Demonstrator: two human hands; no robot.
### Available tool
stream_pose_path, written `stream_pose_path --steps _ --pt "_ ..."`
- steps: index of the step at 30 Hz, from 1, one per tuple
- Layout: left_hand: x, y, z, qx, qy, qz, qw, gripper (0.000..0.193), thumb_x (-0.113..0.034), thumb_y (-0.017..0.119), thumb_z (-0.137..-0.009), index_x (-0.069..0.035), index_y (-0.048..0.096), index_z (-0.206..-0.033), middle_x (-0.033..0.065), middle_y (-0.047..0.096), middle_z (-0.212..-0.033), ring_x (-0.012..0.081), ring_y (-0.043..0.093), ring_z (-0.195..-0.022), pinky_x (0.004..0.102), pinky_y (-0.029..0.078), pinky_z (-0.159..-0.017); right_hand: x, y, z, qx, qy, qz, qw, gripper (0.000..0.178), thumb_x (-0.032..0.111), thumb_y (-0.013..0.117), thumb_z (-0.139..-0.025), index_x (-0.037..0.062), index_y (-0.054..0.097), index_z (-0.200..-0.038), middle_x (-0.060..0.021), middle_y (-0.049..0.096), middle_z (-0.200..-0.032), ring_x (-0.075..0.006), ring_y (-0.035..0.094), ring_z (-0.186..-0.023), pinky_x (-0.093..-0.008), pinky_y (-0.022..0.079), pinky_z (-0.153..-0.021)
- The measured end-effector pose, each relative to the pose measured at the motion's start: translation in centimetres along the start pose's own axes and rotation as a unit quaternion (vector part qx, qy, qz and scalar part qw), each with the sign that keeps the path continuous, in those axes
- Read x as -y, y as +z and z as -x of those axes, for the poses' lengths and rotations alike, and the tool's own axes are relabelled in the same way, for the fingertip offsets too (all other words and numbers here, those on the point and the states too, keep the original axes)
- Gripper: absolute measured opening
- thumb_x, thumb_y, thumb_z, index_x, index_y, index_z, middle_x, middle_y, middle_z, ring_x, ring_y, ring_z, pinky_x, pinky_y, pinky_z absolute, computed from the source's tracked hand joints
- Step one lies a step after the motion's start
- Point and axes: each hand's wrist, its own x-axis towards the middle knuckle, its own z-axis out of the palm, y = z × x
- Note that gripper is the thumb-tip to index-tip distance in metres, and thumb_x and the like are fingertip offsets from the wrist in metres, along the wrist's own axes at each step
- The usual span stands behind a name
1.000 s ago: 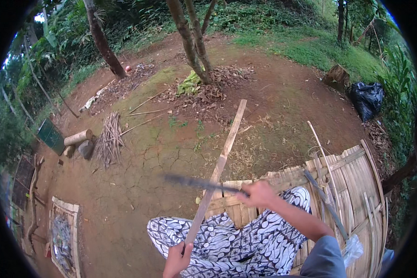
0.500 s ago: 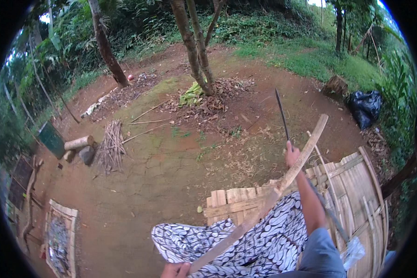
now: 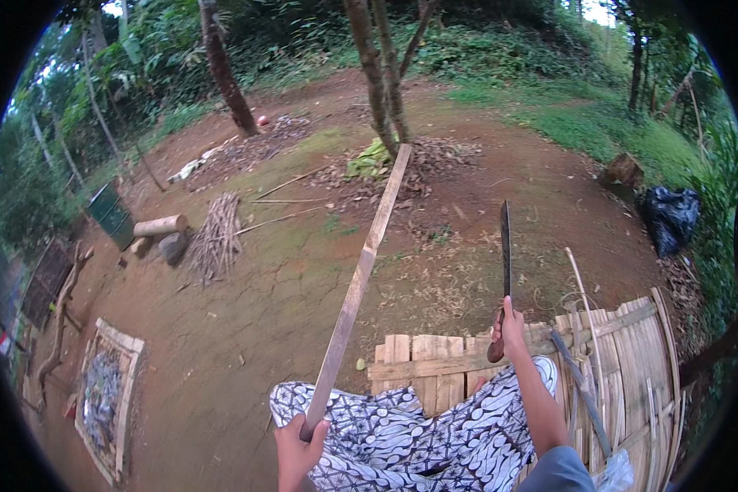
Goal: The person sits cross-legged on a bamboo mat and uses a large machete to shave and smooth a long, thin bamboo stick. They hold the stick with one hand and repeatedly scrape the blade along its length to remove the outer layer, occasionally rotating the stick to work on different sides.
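Observation:
A long flat strip of bamboo (image 3: 357, 283) rises from my left hand (image 3: 300, 447), whose fingers wrap its lower end. The strip points up and away toward the tree, its near end above my patterned trousers. In my right hand (image 3: 509, 330) is a machete (image 3: 506, 250), gripped by its brown wooden handle, with the dark blade pointing up and away from me. Strip and blade are well apart. Under my right forearm lies a slatted bamboo platform (image 3: 631, 344), where I sit with my legs folded.
On the platform rest a grey stick (image 3: 580, 392), a thin pale pole (image 3: 586, 312) and a clear plastic bag (image 3: 617, 471). Ahead stands a tree (image 3: 377, 82) amid dry leaves. Sticks (image 3: 216, 238) lie bundled at left; a black bag (image 3: 671, 220) sits at far right.
The bamboo strip has swung from slanting right across my right arm to pointing ahead at left. My left hand has risen; the machete has come lower, its blade now more upright.

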Motion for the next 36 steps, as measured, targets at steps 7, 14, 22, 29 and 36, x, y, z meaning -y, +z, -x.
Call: stream_pose_path --steps 7,14,22,29,36 --pt "2.2 2.9 0.9 0.174 -0.153 0.248 0.941 0.018 -0.008 0.056 -0.091 0.002 0.054 -0.106 0.0038 0.064 -0.076 0.0089 0.057 -0.057 0.0241 0.048 -0.05 -3.3 2.7 4.3 0.072 -0.292 0.344 0.89 0.034 0.033 0.052 -0.09 0.0014 0.059 -0.079 -0.0101 0.053 -0.053 -0.0191 0.051 -0.042 -0.0374 0.039 -0.045" --pt "2.9 7.3 2.2 0.251 -0.15 0.231 0.928 0.018 -0.017 0.056 -0.093 0.0 0.06 -0.098 0.0015 0.061 -0.07 0.0059 0.048 -0.057 0.0235 0.039 -0.052 -3.1 6.9 13.1 0.275 -0.495 0.404 0.718 0.04 0.049 0.061 -0.082 0.0096 0.063 -0.076 -0.0065 0.056 -0.052 -0.0257 0.06 -0.049 -0.0373 0.05 -0.049" --pt "-0.2 1.9 4.5 0.156 -0.09 0.056 0.982 0.017 -0.014 0.058 -0.09 0.003 0.06 -0.09 0.0032 0.056 -0.059 0.0061 0.05 -0.054 0.026 0.039 -0.047 0.6 4.9 5.3 0.173 -0.192 0.441 0.86 0.052 0.049 0.048 -0.091 0.0046 0.069 -0.077 -0.0165 0.06 -0.057 -0.0304 0.062 -0.055 -0.0431 0.05 -0.055" --pt "-1.8 0.9 1.7 0.097 0.02 0.07 0.993 0.019 -0.012 0.058 -0.09 0.003 0.057 -0.079 0.0068 0.049 -0.052 0.0082 0.045 -0.048 0.0277 0.036 -0.044 -2.4 2.2 3.0 0.071 -0.127 0.416 0.898 0.059 0.051 0.051 -0.09 -0.0051 0.063 -0.078 -0.022 0.058 -0.063 -0.0321 0.057 -0.059 -0.0432 0.044 -0.059" --pt "-2.9 2.2 0.1 0.081 -0.012 0.16 0.984 0.018 -0.016 0.06 -0.091 0.001 0.056 -0.085 -0.0032 0.046 -0.057 0.0035 0.037 -0.052 0.0232 0.03 -0.046 -3.4 4.9 6.4 0.14 -0.18 0.408 0.884 0.056 0.048 0.052 -0.091 -0.0043 0.057 -0.07 -0.0164 0.051 -0.055 -0.0269 0.049 -0.051 -0.042 0.039 -0.053"
